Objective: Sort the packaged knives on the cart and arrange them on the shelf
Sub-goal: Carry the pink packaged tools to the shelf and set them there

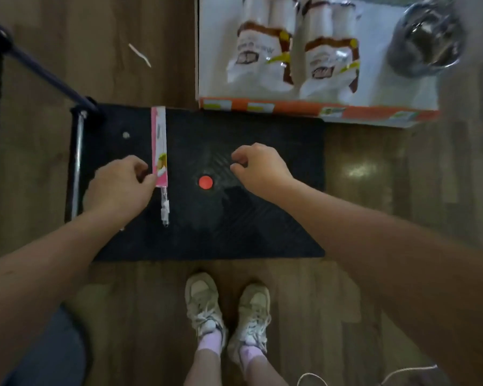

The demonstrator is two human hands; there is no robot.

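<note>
1. The cart (234, 218) is a flat black deck right in front of your shoes (226, 310); take it as the landmark. One red dot (205, 182) sits near its centre.
2. Beyond the cart's far right corner, a white shelf (374, 87) with an orange front edge carries two white bags (296, 57) side by side and one steel pot (427, 40) at its right end.
3. Both your forearms reach in over the cart's near edge, one on each side of the dot.
4. Your right hand (258, 168) hovers over the deck just right of the dot, fingers curled loosely inward, with nothing in it.
5. Your left hand (120, 185) is over the cart's left part, fingers curled, thumb and fingertips touching the left edge of the knife (160, 151); you cannot tell from here whether you are gripping it or only touching it.
6. Only one knife is on the cart: a pink sleeve lying lengthwise, far end at the cart's back edge, clear handle pointing toward you. It sits left of the dot, well apart from your right hand.
7. One small pale scrap (140, 54) lies on the floor beyond the cart's back left.
</note>
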